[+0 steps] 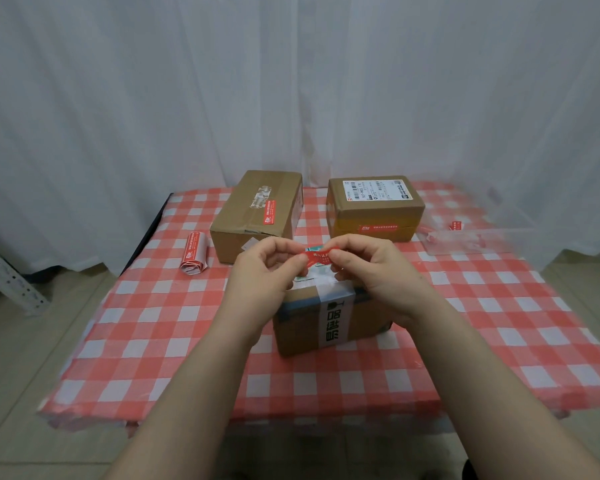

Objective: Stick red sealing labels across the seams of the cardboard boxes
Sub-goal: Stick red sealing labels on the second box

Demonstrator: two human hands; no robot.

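The left grip (pixel 260 271), a bare hand, pinched one end of a red sealing label (pixel 317 259) between thumb and curled fingertips, and the right grip (pixel 371 268) pinched the other end in the same way, so that the strip was held between them, slightly buckled. The label hung over the far part of the top of the near cardboard box (pixel 302 337); whether it touched the box could not be told. A white tape band (pixel 336 322) with black characters ran over this box's top and down its near face. Beyond the hands stood two more boxes, apart from each other: the far left box (pixel 243 216) bore a red label (pixel 270 212) across its taped top, and the far right box (pixel 357 207) carried a white shipping slip (pixel 376 190) on top and a red label strip (pixel 378 227) along its front seam. A roll of red labels (pixel 194 252) lay to the left, near the far left box. A clear plastic sheet (pixel 478 239) lay at the right edge with a small red piece (pixel 456 225) by it. All rested on a worktop (pixel 465 323) under a red-and-white checked cloth, with a white curtain (pixel 291 81) behind.
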